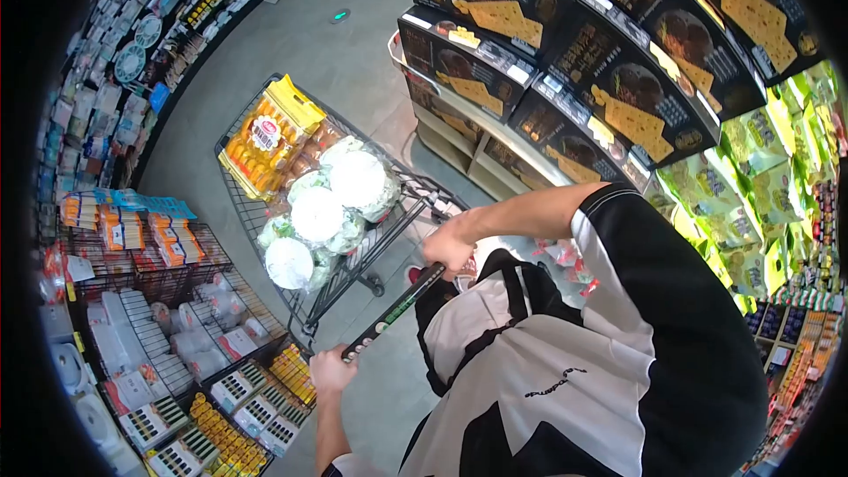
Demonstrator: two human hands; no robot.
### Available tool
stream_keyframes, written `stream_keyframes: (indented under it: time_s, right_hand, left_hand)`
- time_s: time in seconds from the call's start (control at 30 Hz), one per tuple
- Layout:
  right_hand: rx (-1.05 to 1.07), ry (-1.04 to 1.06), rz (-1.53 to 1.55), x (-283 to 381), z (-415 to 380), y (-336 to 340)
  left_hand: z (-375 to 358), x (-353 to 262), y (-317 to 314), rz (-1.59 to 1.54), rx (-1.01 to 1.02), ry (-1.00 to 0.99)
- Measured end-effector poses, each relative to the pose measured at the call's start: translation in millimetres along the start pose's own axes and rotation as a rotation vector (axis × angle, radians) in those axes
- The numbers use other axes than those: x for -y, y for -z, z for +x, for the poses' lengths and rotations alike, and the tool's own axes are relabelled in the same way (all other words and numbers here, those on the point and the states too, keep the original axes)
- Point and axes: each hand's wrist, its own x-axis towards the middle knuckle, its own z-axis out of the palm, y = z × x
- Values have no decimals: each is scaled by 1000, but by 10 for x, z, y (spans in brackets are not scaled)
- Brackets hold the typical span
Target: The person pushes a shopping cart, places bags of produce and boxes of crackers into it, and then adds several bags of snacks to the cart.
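A dark wire shopping cart (331,296) stands in front of me, angled toward the upper left. My left hand (332,369) is closed round the lower-left end of its black handle (393,311). Near the handle's other end, my right hand (449,247) is wrapped round it too. Inside the cart, a yellow-topped bag of packaged food (269,134) lies at the far end. Closer to me are several pale green vegetables in clear wrap (318,212), like cabbages, their tops washed out by glare. A brownish pack (311,159) is partly hidden between them.
Stacked black cracker boxes (609,93) stand close on the right, above a low shelf (468,155). Green snack bags (724,194) hang farther right. Wire racks (168,336) with packaged goods stand at lower left. Grey floor (362,26) runs ahead beside a curved shelf (110,79).
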Motion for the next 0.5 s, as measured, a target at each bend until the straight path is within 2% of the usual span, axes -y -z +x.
stream_keyframes:
  time_s: [0.07, 0.3, 0.5]
  right_hand:
    - [85, -126, 92, 139, -123, -83]
    - [24, -47, 55, 277, -449, -636]
    - [5, -112, 104, 239, -507, -1219]
  left_hand:
    - [-119, -62, -48, 10, 31, 4]
    - [-552, -363, -295, 11, 100, 19]
    - [-874, -613, -341, 49, 89, -36]
